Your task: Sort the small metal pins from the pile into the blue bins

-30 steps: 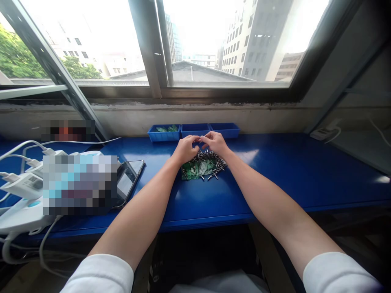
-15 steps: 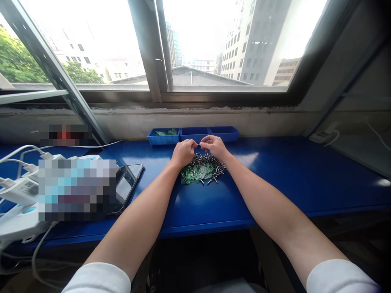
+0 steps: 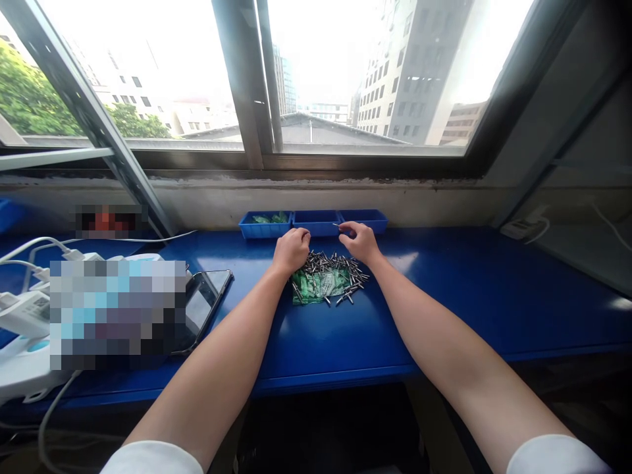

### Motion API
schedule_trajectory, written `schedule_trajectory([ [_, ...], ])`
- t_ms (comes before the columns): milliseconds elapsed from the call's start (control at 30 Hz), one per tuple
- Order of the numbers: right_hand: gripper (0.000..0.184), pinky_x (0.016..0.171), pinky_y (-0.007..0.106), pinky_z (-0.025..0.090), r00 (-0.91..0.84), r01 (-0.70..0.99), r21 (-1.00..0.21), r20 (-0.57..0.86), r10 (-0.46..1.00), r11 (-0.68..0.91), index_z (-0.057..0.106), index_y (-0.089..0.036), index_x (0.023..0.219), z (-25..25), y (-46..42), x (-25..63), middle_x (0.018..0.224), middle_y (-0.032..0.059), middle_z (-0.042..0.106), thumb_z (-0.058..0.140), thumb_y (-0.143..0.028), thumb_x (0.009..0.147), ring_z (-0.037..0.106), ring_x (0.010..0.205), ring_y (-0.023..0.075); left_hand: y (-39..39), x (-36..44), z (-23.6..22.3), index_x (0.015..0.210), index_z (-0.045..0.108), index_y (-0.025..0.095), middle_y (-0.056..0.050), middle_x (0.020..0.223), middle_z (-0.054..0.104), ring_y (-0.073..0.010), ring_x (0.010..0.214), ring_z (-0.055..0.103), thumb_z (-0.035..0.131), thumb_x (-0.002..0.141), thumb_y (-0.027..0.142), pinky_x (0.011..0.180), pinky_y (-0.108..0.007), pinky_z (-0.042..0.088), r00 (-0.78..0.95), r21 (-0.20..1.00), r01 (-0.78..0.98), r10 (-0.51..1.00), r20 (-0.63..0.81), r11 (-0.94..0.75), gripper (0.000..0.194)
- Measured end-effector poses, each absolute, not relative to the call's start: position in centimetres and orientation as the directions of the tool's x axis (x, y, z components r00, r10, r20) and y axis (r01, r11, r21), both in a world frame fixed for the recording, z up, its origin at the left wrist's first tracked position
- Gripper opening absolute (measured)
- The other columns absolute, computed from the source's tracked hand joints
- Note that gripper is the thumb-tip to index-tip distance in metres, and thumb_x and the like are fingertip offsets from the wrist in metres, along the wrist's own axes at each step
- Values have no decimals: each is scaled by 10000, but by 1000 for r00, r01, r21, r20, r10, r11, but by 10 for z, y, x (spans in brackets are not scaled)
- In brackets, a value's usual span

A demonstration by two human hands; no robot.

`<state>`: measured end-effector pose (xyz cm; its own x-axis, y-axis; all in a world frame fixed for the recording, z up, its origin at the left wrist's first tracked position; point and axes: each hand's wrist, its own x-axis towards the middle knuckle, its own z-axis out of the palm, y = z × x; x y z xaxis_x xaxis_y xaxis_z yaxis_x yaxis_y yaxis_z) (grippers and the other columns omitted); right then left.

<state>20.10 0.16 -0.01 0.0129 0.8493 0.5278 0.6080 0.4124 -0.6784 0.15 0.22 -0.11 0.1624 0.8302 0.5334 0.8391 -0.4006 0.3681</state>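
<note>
Over the left end of a pile of small metal pins (image 3: 323, 262) is my left hand (image 3: 292, 250). Its fingers are curled closed, and whatever they hold is hidden. My right hand (image 3: 360, 241) pinches one slim metal pin (image 3: 336, 225) between thumb and forefinger, its tip pointing left, in front of the blue bins. Dark with silvery ends, the piled pins lie partly on a crumpled green plastic bag (image 3: 320, 284). Several stray pins rest at the bag's front and right edges.
Three joined blue bins stand by the wall: the left bin (image 3: 266, 229) holds green packets, beside the middle bin (image 3: 316, 230) and right bin (image 3: 370, 216). A phone (image 3: 210, 296), white chargers (image 3: 29, 316) and cables occupy the left of the blue table (image 3: 459, 283).
My hands, which met above the pile, have come apart. The right hand has shifted right with a pin in its fingertips; the left has drawn slightly left.
</note>
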Motion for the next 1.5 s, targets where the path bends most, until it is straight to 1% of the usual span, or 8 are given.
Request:
schedule_trajectory([
  [200, 495, 950, 344, 360, 72, 829, -513, 493, 867, 223, 574, -210, 1195, -4, 9, 212, 1047, 53, 643, 533, -316, 713, 428, 1106, 238, -1, -4, 4, 770, 711, 202, -77, 814, 682, -226, 788, 612, 444, 846, 424, 729, -315, 468, 70, 336, 903, 865, 497, -267, 355],
  [333, 604, 960, 421, 324, 83, 895, -430, 423, 902, 119, 470, -205, 1302, -4, 13, 214, 1281, 54, 527, 537, -327, 714, 368, 1124, 287, -2, -4, 6, 724, 721, 219, -76, 756, 683, -257, 786, 614, 541, 784, 480, 732, -351, 470, 11, 377, 904, 892, 451, -202, 322],
  [500, 695, 945, 455, 323, 121, 924, -381, 381, 917, 36, 372, -194, 1367, -6, 17, 217, 1451, 25, 327, 535, -358, 711, 333, 1125, 318, 1, -5, 1, 752, 718, 215, -77, 780, 682, -256, 797, 614, 550, 786, 449, 738, -349, 473, 32, 378, 898, 890, 454, -225, 289],
  [933, 808, 945, 477, 329, 169, 923, -380, 267, 949, -58, 239, -258, 1421, -11, 24, 220, 1520, 47, 103, 568, -392, 695, 300, 1207, 359, 6, -3, -6, 950, 678, 195, -75, 951, 672, -224, 906, 604, 454, 829, 298, 833, -303, 461, 170, 338, 872, 865, 472, -355, 275],
  [1067, 676, 932, 450, 356, 176, 896, -443, 435, 883, 39, 394, -204, 1350, -9, 20, 217, 1445, 111, 298, 555, -329, 705, 359, 1191, 333, 6, -4, -7, 1034, 654, 181, -82, 1029, 660, -233, 968, 590, 461, 818, 293, 866, -306, 454, 183, 351, 863, 873, 453, -363, 310],
  [1200, 283, 809, 303, 426, 0, 822, -505, 463, 887, 264, 677, -153, 907, 1, 8, 213, 931, 77, 662, 482, -263, 733, 564, 908, 212, 6, -5, -7, 991, 670, 189, -73, 1012, 662, -226, 950, 594, 458, 813, 294, 866, -300, 454, 186, 349, 866, 879, 440, -358, 296],
  [1300, 178, 649, 241, 425, -165, 789, -525, 320, 933, 319, 675, -164, 710, 10, -1, 209, 714, 27, 662, 551, -288, 684, 578, 698, 155, 6, -5, -7, 924, 684, 196, -71, 972, 666, -225, 927, 599, 472, 798, 299, 855, -298, 454, 185, 341, 873, 883, 432, -349, 268],
  [1500, 150, 547, 207, 391, -304, 803, -496, 134, 943, 329, 655, -171, 613, 18, -10, 204, 647, 13, 652, 627, -317, 631, 571, 661, 137, 6, -4, -7, 877, 688, 195, -76, 957, 666, -229, 903, 603, 471, 786, 307, 828, -301, 460, 197, 344, 868, 884, 423, -358, 261],
])
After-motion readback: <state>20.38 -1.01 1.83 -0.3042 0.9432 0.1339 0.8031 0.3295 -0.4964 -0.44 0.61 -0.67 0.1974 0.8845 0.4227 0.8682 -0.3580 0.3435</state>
